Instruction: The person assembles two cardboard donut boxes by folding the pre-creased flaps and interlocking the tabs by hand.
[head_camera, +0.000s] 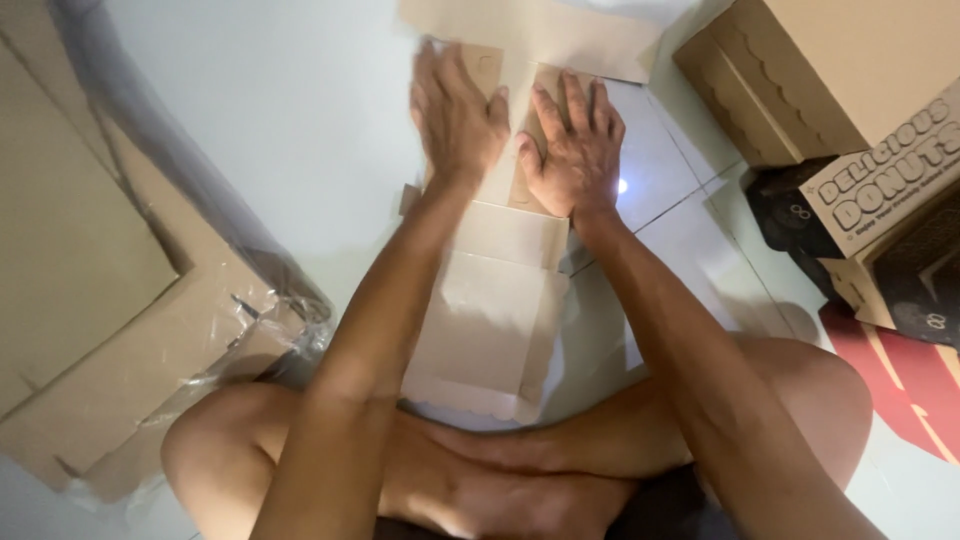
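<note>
1. Two hands flat down is what we've got here: our left hand (455, 110) and right hand (575, 150) sit side by side, palms down, on the far end of a flat cardboard box blank (490, 330).
2. Fingers on both hands are stretched out straight and only a bit apart, pressing on the cardboard, not gripping anything.
3. That blank lies unfolded on the white tiled floor (300, 120) right in front of our crossed legs (480, 470), running away from us, with a scalloped edge at the near end.
4. Off to our left there's a stack of flat cardboard sheets (90, 290) with clear plastic wrap (270, 310) bunched along its edge, well apart from the hands.
5. Up at the top right we see a pile of folded-up brown boxes (800, 70), and below them a printed box (890, 190) with dark patterned sides.
6. Another pale cardboard sheet (560, 35) lies just beyond our fingertips; can't tell if it touches the blank.
</note>
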